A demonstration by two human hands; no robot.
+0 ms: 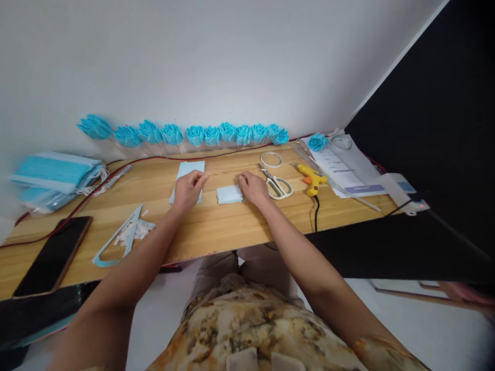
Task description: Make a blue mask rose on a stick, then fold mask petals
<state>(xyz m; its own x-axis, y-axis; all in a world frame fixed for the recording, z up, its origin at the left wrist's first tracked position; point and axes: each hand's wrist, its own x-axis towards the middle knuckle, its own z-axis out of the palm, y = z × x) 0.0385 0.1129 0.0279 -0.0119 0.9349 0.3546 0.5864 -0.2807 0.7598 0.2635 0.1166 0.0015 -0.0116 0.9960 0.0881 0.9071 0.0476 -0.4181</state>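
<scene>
My left hand (186,190) is closed in a pinch over a stack of long pale blue sheets (191,167), hiding part of it. Whatever its fingertips may hold is too small to make out. To its right lies a smaller stack of pale blue rectangles (229,195). My right hand (253,187) is at that stack's right edge, fingers curled together; anything between them cannot be seen. Scissors with white handles (277,186) lie open-bladed just right of this hand, and a roll of tape (271,159) rests behind them.
Blue flowers (195,135) line the wall. A yellow glue gun (312,178) and papers (344,167) lie right. Left are face masks (54,172), a phone (54,255), cut strips (116,239) and white scraps (135,232). A red-black cable (91,195) crosses the table.
</scene>
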